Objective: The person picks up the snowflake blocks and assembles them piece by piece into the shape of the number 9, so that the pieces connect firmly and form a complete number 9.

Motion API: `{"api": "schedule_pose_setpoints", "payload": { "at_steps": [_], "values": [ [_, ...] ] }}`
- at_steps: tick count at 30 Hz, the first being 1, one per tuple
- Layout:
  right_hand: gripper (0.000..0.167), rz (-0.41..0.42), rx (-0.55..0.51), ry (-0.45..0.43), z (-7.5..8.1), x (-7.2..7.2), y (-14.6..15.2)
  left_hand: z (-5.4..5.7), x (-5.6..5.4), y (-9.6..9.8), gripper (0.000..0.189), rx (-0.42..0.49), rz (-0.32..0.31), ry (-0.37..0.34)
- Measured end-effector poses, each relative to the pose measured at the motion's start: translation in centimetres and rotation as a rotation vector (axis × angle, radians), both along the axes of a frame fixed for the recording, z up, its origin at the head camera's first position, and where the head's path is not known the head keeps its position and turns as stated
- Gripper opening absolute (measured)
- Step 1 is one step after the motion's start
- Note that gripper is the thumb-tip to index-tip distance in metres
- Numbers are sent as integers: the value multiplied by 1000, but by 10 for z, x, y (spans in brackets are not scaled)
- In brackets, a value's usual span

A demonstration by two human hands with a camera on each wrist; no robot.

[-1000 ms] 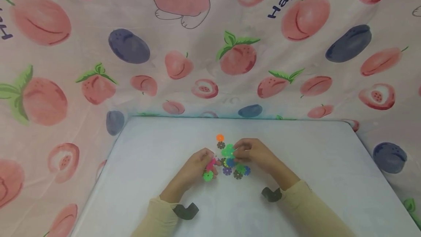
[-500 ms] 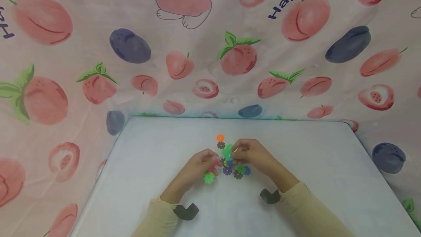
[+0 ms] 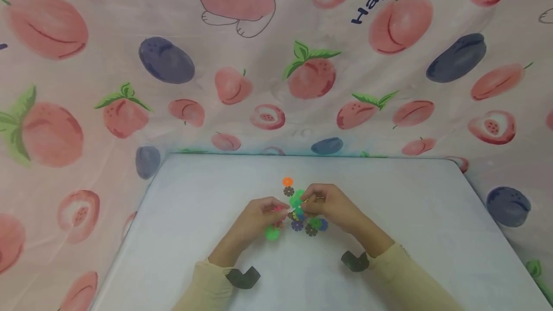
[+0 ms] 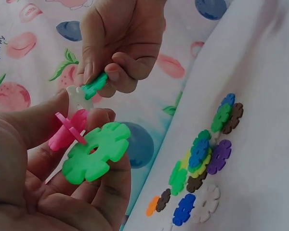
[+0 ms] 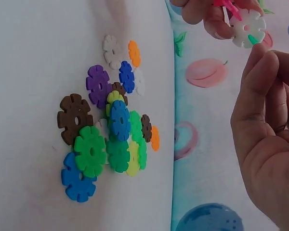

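My left hand [image 3: 255,220] holds a joined piece of notched plastic snowflake discs. In the left wrist view it consists of a bright green disc [image 4: 94,153], pink discs [image 4: 67,131] and a white disc [image 4: 78,97] at the far end. Between thumb and fingers my right hand [image 3: 334,204] pinches a teal-green disc [image 4: 95,86], its edge right at the white disc's rim. From the right wrist view, only a green sliver of that disc shows across the white disc [image 5: 248,30]; the right fingers hide the rest.
Loose discs lie heaped on the white table [image 3: 207,191] below the hands, among them a purple disc [image 5: 98,85], a brown disc [image 5: 73,108] and a blue disc [image 5: 79,185]. An orange disc [image 3: 287,182] lies at the far side. Behind rises a fruit-print cloth [image 3: 268,80].
The two hands have drawn together over the pile. The left hand has turned its joined piece so the white disc points at the right hand, whose disc now meets it.
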State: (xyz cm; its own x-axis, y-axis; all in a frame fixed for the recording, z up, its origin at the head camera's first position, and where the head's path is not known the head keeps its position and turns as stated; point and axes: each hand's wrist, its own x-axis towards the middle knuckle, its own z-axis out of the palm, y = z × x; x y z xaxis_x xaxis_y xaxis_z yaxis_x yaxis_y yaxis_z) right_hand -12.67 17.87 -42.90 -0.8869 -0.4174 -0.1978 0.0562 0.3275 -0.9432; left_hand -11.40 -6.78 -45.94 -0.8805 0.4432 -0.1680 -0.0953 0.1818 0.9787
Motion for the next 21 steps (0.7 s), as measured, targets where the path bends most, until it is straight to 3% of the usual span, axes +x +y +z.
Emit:
{"api": "schedule_pose_setpoints", "payload": {
  "at_steps": [7,16,21],
  "values": [
    [12,15,-17,12,-2,2,-4,-2,-1,-3,27,42,-4,-37],
    [9,10,-60,66,-2,7,-10,-6,0,0,26,84,20,-36],
    [8,9,-69,50,-5,6,-10,-7,1,0,26,109,7,-24]
  ]
}}
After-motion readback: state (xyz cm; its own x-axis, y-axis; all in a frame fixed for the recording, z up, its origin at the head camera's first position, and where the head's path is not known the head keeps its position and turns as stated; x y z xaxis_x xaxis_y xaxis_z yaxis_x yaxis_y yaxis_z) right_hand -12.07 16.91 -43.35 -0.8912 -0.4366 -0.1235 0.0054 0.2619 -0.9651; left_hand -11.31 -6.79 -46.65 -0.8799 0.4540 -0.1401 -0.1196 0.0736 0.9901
